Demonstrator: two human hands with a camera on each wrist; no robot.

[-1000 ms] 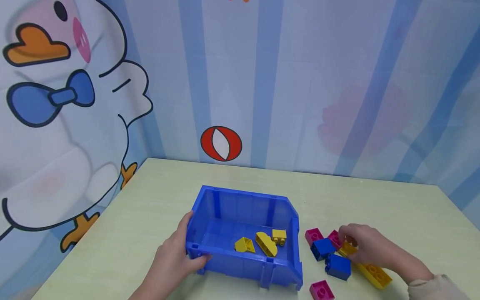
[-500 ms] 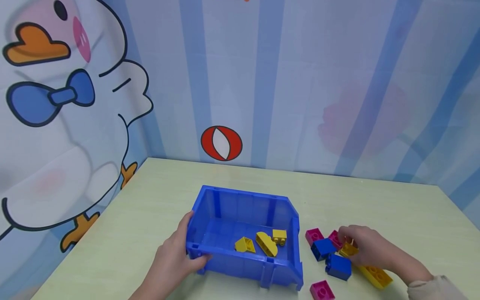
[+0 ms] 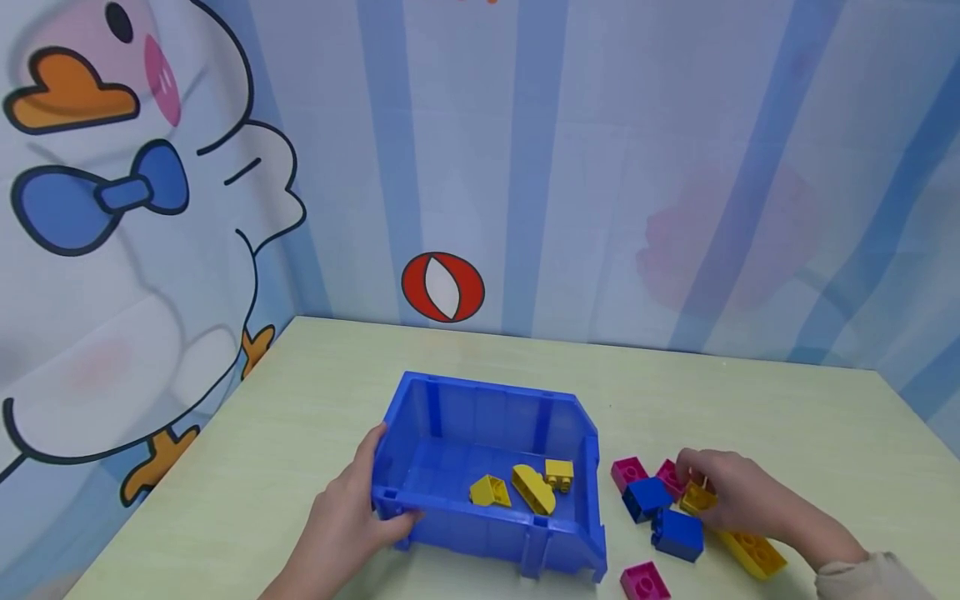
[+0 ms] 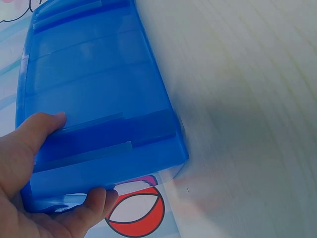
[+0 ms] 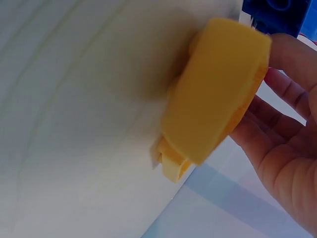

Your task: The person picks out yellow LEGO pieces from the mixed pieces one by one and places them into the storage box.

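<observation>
My left hand (image 3: 348,508) grips the left end of a blue plastic bin (image 3: 480,533), thumb on its near wall and fingers round the side. The left wrist view shows the thumb pressed on the bin's outer wall (image 4: 94,74). Inside the bin lie a yellow slanted block (image 3: 490,490), a yellow rounded block (image 3: 534,489) and a small yellow brick (image 3: 559,472). Right of the bin, my right hand (image 3: 742,493) pinches a yellow block (image 3: 697,498) low over the table, its far part hidden by the fingers. A long yellow brick (image 3: 752,553) lies under the hand, large in the right wrist view.
Two blue bricks, one (image 3: 647,498) behind the other (image 3: 677,534), lie left of the right hand. Magenta bricks lie near the bin's right side (image 3: 628,473), by the right fingertips (image 3: 670,477) and at the front (image 3: 644,581). A printed cloth (image 3: 600,167) stands behind the table (image 3: 787,417).
</observation>
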